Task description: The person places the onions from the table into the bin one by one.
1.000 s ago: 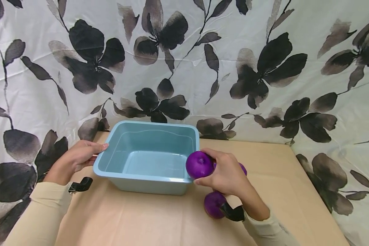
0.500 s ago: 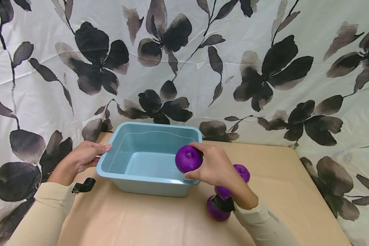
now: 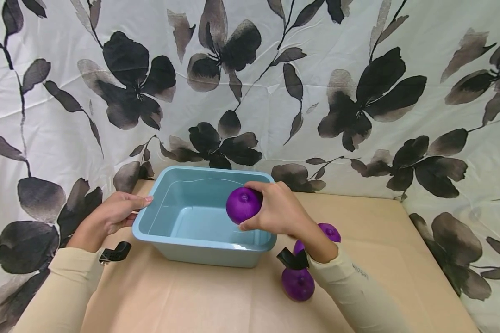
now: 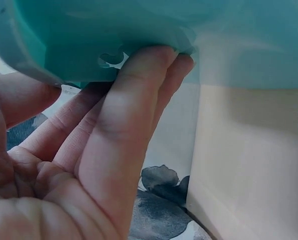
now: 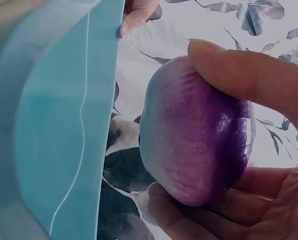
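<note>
A light blue plastic tub (image 3: 204, 246) stands on the table, its inside bare in the head view. My left hand (image 3: 115, 213) grips the tub's left end, thumb on the rim and fingers (image 4: 123, 115) underneath. Over the tub's right part, my right hand (image 3: 280, 210) holds a purple onion (image 3: 243, 205) between thumb and fingers; the right wrist view shows the onion (image 5: 196, 132) clasped from both sides. Below my right forearm lie further purple onions: one in front (image 3: 298, 284), one behind (image 3: 330, 231), and one between them mostly hidden by the wrist.
The tan table (image 3: 200, 300) stretches in front of the tub and to its right. A white cloth (image 3: 275, 97) with dark flowers hangs behind it and at both sides. A black camera mount sits on each wrist.
My right hand has carried the onion leftward and slightly up, from the tub's right rim to above its inside. My left hand keeps its grip on the rim; the whole view has shifted slightly.
</note>
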`<move>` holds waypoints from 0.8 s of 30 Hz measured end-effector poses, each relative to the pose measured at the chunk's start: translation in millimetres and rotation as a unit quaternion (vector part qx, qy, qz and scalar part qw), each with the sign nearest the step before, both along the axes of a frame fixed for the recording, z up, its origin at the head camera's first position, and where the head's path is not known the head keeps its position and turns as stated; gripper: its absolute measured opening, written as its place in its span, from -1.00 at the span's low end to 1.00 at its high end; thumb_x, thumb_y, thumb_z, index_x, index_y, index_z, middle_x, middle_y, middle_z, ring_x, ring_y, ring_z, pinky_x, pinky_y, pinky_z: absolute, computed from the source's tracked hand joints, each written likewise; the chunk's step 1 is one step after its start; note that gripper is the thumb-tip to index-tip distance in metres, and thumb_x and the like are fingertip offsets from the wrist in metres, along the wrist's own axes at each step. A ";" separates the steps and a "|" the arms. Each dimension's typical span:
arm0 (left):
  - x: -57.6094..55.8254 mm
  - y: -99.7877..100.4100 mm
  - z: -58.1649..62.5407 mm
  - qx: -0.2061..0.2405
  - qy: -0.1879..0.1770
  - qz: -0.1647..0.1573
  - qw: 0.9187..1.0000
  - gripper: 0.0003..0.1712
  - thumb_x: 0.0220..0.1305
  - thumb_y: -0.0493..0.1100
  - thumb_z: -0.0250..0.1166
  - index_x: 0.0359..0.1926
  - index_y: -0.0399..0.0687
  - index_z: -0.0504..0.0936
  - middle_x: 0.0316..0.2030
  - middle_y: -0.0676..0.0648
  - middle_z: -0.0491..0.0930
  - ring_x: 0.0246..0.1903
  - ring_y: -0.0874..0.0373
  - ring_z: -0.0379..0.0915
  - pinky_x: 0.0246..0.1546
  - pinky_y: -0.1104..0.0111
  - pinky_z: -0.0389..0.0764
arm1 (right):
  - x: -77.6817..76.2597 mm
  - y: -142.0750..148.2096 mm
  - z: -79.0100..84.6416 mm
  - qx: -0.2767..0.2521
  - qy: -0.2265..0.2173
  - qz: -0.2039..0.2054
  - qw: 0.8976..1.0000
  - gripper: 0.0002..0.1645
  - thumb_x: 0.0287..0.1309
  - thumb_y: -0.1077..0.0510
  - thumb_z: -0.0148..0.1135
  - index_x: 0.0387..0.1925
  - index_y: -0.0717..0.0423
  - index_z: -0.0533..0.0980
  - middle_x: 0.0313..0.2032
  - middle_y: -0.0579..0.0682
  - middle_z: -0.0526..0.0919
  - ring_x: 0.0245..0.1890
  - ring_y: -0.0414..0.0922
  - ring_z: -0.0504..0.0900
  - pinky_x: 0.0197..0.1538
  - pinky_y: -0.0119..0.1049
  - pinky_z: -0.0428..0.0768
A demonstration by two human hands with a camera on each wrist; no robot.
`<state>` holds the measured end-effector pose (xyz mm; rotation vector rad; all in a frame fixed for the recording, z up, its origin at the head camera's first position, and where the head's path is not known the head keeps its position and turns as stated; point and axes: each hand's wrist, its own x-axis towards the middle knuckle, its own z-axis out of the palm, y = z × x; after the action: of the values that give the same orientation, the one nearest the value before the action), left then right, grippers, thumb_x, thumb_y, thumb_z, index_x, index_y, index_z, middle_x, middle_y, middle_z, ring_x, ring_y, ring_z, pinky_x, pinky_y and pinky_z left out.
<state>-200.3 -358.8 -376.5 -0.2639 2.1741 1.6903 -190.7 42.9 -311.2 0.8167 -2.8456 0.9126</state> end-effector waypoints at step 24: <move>-1.5 2.7 0.0 -0.006 -0.004 0.013 1.000 -0.47 0.56 -0.06 0.22 0.21 -0.51 0.56 -0.36 0.12 0.74 -0.36 0.25 0.76 -0.25 0.36 0.79 | -38.3 -42.3 22.8 -0.023 -0.024 0.075 0.997 0.00 -0.41 -0.09 0.80 0.20 0.07 0.63 -0.08 -0.05 0.79 -0.13 -0.14 0.71 -0.12 -0.28 0.73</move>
<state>-201.8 -356.2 -376.5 -0.3014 2.1852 1.6878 -229.1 0.5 -288.5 1.0287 -2.8230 1.0257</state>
